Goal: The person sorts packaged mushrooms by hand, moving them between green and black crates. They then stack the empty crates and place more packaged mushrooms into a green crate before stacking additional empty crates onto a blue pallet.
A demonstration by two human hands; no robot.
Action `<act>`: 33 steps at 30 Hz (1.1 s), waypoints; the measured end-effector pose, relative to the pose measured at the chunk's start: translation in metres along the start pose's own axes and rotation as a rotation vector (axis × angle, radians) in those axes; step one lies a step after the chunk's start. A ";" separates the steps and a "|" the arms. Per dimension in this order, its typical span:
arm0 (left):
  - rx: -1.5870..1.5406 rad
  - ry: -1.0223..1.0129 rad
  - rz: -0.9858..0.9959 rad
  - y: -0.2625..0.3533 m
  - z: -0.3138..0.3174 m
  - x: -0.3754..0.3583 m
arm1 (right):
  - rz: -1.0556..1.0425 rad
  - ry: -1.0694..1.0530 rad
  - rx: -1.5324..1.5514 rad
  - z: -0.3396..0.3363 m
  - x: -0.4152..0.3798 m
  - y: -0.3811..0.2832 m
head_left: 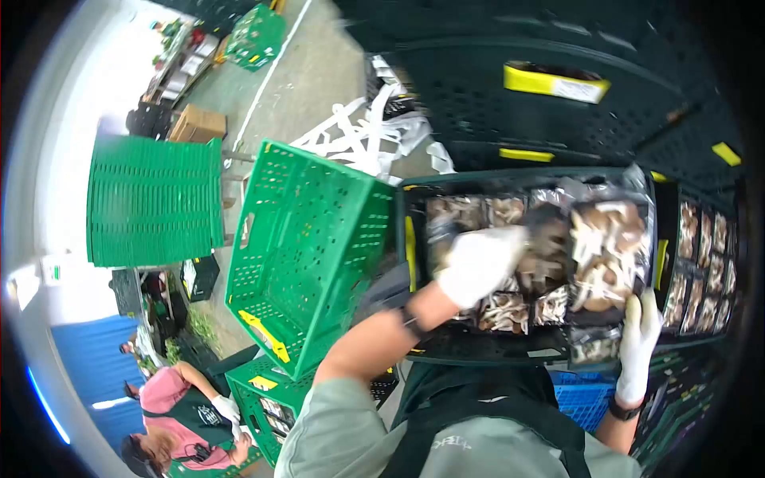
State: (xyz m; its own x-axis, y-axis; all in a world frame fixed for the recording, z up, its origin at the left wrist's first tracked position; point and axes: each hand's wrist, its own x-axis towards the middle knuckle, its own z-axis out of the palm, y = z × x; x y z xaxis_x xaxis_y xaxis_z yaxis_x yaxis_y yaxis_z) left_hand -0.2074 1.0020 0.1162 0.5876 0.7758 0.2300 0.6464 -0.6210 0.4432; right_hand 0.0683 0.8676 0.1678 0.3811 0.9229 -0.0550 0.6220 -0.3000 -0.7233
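A dark green crate [478, 350] in front of me holds several film-wrapped packs of brown and white mushrooms. My left hand [482, 267], in a white glove, is over the crate and smeared by motion. Its fingers meet the left edge of a mushroom pack [546, 251], which blurs along with it, so it appears gripped. My right hand [637, 342], also gloved, closes on the lower right edge of a larger-looking mushroom pack [610, 255] raised over the crate's right side. Below that, a further pack [596, 348] shows partly, near the crate's front rim.
An empty-looking green crate [303, 239] tilts at left. More mushroom packs [701, 263] fill a crate at right. Dark crates [558, 48] stand behind, and a blue basket [582, 398] is below. White strapping [374, 127] litters the floor. A co-worker in pink [187, 406] stands lower left.
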 end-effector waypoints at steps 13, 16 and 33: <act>0.240 0.253 -1.103 -0.218 -0.288 -0.341 | -0.687 -0.839 -0.026 0.461 0.087 -0.356; 0.041 0.184 -1.069 -0.280 -0.253 -0.357 | -0.670 -0.803 -0.269 0.531 0.099 -0.369; 0.115 0.118 -0.930 -0.323 -0.070 -0.284 | 0.037 -0.392 -0.289 0.185 0.103 -0.079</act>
State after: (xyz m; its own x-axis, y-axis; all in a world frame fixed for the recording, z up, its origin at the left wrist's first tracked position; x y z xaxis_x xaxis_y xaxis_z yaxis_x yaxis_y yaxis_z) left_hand -0.6167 0.9901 -0.0319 -0.2372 0.9678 -0.0844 0.8787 0.2508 0.4062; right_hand -0.0686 1.0308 0.0922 0.1553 0.9149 -0.3725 0.7985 -0.3383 -0.4979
